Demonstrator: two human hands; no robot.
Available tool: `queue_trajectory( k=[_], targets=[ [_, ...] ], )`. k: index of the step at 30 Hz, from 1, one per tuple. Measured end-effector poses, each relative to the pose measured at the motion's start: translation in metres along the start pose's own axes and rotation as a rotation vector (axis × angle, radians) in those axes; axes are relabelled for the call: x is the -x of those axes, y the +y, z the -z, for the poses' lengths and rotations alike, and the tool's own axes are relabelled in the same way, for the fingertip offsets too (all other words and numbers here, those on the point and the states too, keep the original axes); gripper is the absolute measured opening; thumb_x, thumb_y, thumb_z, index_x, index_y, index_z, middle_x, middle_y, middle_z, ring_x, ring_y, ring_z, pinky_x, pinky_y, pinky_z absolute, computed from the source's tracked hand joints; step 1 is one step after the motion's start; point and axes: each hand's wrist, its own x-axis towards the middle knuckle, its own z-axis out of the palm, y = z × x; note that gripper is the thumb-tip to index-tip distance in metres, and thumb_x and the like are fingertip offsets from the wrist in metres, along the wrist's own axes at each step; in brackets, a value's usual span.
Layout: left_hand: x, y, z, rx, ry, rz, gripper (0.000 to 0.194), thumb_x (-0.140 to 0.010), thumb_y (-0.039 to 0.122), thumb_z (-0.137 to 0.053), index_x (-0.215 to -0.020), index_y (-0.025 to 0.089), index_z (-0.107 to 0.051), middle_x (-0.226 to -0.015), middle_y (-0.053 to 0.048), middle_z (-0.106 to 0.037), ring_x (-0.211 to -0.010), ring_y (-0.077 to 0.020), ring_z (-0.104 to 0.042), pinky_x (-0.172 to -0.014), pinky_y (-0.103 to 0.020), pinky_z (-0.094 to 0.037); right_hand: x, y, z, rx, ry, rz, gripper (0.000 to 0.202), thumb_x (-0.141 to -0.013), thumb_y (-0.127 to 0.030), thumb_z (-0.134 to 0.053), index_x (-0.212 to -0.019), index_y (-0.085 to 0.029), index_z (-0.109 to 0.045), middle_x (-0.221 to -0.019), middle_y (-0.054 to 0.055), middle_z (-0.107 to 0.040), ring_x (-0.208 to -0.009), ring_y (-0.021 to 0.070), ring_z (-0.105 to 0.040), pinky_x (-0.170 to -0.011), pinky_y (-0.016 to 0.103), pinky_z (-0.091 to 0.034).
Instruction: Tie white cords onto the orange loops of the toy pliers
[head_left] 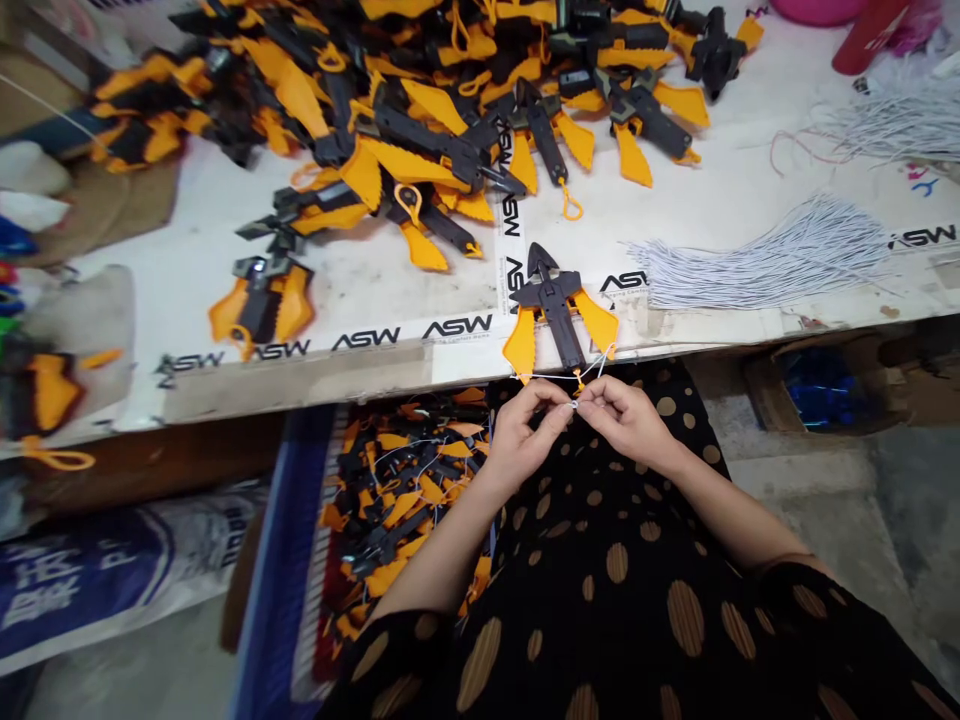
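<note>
A black and orange winged toy [556, 305] lies at the table's front edge, its pointed head away from me. A thin white string [546, 376] runs across its orange wing ends and the small orange loop at its tail. Just below that tail, my left hand [529, 430] pinches the string between thumb and finger. My right hand [626, 420] pinches it too, close beside the left, with the fingertips nearly touching around a small twist of string.
Many similar toys [420, 130] are heaped at the back of the table [375, 350]. Bundles of white strings [772, 260] lie to the right. Below the table edge stands a blue crate [274, 560] full of toys. A pink object [817, 8] is at the back right.
</note>
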Motion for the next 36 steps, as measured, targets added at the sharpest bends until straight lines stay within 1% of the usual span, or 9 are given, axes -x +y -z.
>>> queue_trajectory(
  k=[3,7,11,14,21,26,28,32,36],
  targets=[
    [0.003,-0.006,0.000,0.129,-0.013,0.114,0.020,-0.095,0.038,-0.063,-0.091,0.019,-0.061,-0.081,0.000,-0.061,-0.066,-0.0107,-0.060,-0.064,-0.024,-0.050,-0.002,-0.001,-0.002,0.071,0.043,-0.013,0.024,-0.094,-0.043,-0.060,-0.087,-0.020,-0.062,-0.059,-0.007,-0.042,-0.050,0.0077,-0.032,-0.051,0.023,-0.028],
    [0.005,-0.010,0.003,0.173,-0.015,0.127,0.018,-0.097,0.038,-0.060,-0.095,0.020,-0.058,-0.084,0.001,-0.062,-0.064,-0.0096,-0.060,-0.062,-0.023,-0.051,-0.005,-0.004,-0.002,0.087,0.032,-0.023,0.021,-0.094,-0.041,-0.060,-0.089,-0.020,-0.062,-0.064,-0.005,-0.051,-0.053,0.0085,-0.039,-0.053,0.023,-0.031],
    [0.000,-0.011,0.010,-0.213,-0.006,-0.208,0.015,-0.097,0.028,-0.060,-0.111,0.021,-0.058,-0.107,-0.007,-0.069,-0.086,-0.0142,-0.068,-0.077,-0.028,-0.053,-0.007,-0.004,-0.003,0.044,0.015,-0.061,0.021,-0.094,-0.041,-0.059,-0.089,-0.020,-0.062,-0.069,-0.003,-0.054,-0.058,0.0099,-0.042,-0.055,0.023,-0.034],
    [-0.009,-0.011,0.014,-0.553,-0.027,-0.488,0.009,-0.096,0.021,-0.062,-0.105,0.022,-0.061,-0.101,-0.006,-0.074,-0.090,-0.0161,-0.070,-0.078,-0.030,-0.050,-0.008,-0.004,-0.005,-0.005,0.003,-0.086,0.023,-0.094,-0.042,-0.057,-0.088,-0.020,-0.060,-0.070,-0.003,-0.054,-0.062,0.0111,-0.044,-0.056,0.023,-0.035],
    [-0.018,-0.002,0.030,-0.733,-0.102,-0.640,0.004,-0.097,0.019,-0.059,-0.095,0.021,-0.062,-0.087,-0.002,-0.076,-0.074,-0.0149,-0.068,-0.072,-0.031,-0.044,0.000,-0.008,0.005,0.036,-0.010,-0.080,0.026,-0.095,-0.044,-0.058,-0.085,-0.020,-0.059,-0.067,-0.004,-0.052,-0.056,0.0091,-0.041,-0.053,0.022,-0.032],
    [-0.020,-0.001,0.037,-0.700,-0.175,-0.547,0.007,-0.098,0.023,-0.058,-0.092,0.021,-0.062,-0.084,-0.002,-0.074,-0.075,-0.0151,-0.067,-0.074,-0.030,-0.046,0.008,-0.002,0.009,0.104,0.012,-0.045,0.022,-0.096,-0.039,-0.058,-0.087,-0.020,-0.060,-0.063,-0.006,-0.051,-0.053,0.0081,-0.041,-0.052,0.022,-0.032],
    [-0.027,-0.001,0.031,-0.668,-0.195,-0.458,0.013,-0.100,0.030,-0.055,-0.096,0.021,-0.063,-0.087,-0.002,-0.074,-0.079,-0.0159,-0.068,-0.075,-0.029,-0.048,0.008,0.001,0.011,0.084,0.045,0.001,0.019,-0.096,-0.039,-0.058,-0.092,-0.020,-0.061,-0.073,-0.003,-0.058,-0.056,0.0089,-0.046,-0.054,0.023,-0.037],
    [-0.049,0.006,0.008,-0.747,-0.059,-0.051,0.038,-0.102,0.046,-0.044,-0.124,0.020,-0.060,-0.095,-0.006,-0.074,-0.083,-0.0211,-0.070,-0.075,-0.031,-0.051,0.004,0.003,0.032,0.172,0.249,0.141,0.018,-0.096,-0.036,-0.058,-0.107,-0.022,-0.063,-0.117,0.008,-0.064,-0.069,0.0106,-0.058,-0.064,0.026,-0.049],
    [-0.069,0.016,-0.018,-0.980,-0.006,0.240,0.061,-0.098,0.053,-0.045,-0.148,0.018,-0.045,-0.106,-0.013,-0.074,-0.088,-0.0304,-0.073,-0.076,-0.038,-0.053,-0.014,0.010,0.076,0.636,0.498,0.088,0.020,-0.098,-0.032,-0.053,-0.111,-0.022,-0.064,-0.125,0.009,-0.063,-0.073,0.0137,-0.062,-0.067,0.028,-0.049]
  ],
)
